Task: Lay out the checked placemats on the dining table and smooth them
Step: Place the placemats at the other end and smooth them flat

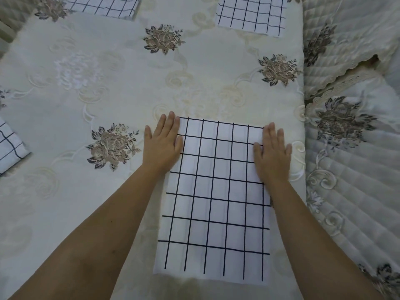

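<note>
White cloth placemat with black grid lines [214, 198] lies flat by the table's [121, 83] right edge; second placemat [104, 5], third placemat [251, 15] at the far edge, fourth placemat [9, 146] at left

A home dining area is suggested: a flower-embroidered tablecloth [121, 68] is spread flat, quilted lace-trimmed chair covers [357, 202] are seen beside it, and checked placemats [216, 202] are laid at several places.

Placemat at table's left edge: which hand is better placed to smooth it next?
Left, probably. The left hand presses the near placemat at its left side, closest to the left-edge placemat; the right hand sits farther away.
</note>
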Available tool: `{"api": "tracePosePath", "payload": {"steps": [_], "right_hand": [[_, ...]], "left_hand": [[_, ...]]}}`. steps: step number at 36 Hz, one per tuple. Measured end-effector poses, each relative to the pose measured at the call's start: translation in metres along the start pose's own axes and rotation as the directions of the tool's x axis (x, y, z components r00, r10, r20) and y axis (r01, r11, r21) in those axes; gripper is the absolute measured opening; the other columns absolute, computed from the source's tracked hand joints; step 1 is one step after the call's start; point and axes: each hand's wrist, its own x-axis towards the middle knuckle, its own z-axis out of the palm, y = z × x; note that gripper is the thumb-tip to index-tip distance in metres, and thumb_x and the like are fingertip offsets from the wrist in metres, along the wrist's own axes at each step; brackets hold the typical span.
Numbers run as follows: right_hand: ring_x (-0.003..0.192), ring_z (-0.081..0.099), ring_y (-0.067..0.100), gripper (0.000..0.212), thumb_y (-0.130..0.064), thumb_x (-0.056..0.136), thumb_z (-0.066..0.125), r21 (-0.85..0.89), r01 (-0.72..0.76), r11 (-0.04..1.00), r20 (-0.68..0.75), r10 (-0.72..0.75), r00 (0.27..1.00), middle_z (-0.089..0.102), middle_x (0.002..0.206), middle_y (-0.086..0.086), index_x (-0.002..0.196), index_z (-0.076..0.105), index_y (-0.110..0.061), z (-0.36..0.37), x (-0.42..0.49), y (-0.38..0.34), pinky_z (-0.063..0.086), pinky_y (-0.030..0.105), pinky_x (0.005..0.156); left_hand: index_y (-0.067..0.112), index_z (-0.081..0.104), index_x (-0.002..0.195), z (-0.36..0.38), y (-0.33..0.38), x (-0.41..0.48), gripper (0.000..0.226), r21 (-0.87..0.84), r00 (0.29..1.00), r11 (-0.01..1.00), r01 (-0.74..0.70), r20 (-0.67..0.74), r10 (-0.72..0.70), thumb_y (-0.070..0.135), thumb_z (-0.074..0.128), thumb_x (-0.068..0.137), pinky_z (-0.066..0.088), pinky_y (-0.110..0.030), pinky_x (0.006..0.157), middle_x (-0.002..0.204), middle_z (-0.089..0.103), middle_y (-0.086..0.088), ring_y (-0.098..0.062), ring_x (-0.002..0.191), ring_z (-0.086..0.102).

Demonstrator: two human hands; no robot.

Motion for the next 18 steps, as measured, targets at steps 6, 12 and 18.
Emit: {"api": "tracePosePath", "payload": {"steps": [6,12,18], "right_hand": [[0.146,-0.003,0.018,0.056,-0.023,0.100,0.032,0.286,-0.088,0.954,-0.012,0.095,0.995,0.006,0.158,0.001,0.149,0.007,-0.013,-0.008,-0.014,-0.001,-0.009,0.044,0.115],[0.141,0.022,0.034,0.061,-0.030,0.090,0.025,0.000,0.231,0.973,-0.050,-0.231,0.972,0.027,0.153,0.011,0.145,0.025,-0.005,0.010,-0.076,-0.056,0.011,0.058,0.107],[0.133,0.039,0.033,0.053,-0.032,0.090,0.034,-0.064,0.264,0.962,-0.014,-0.265,0.964,0.043,0.144,0.011,0.137,0.042,-0.009,0.046,-0.125,-0.079,0.034,0.059,0.099]], "left_hand": [[0.017,0.003,0.149,-0.007,0.001,-0.026,0.057,-0.148,0.993,0.982,0.113,0.047,-0.107,0.030,0.028,0.099,-0.010,-0.048,0.113,0.158,-0.006,0.003,-0.011,0.144,-0.010],[0.000,0.020,0.145,0.003,0.034,-0.075,0.063,-0.048,0.999,0.998,-0.038,0.019,0.039,0.028,0.020,0.088,0.011,-0.060,0.110,0.155,0.011,-0.017,-0.032,0.144,0.007],[0.003,0.052,0.130,0.024,0.042,-0.117,0.052,0.030,0.991,0.991,-0.133,0.024,0.133,0.026,0.032,0.087,0.041,-0.063,0.088,0.138,0.049,-0.014,-0.032,0.125,0.048]]}}
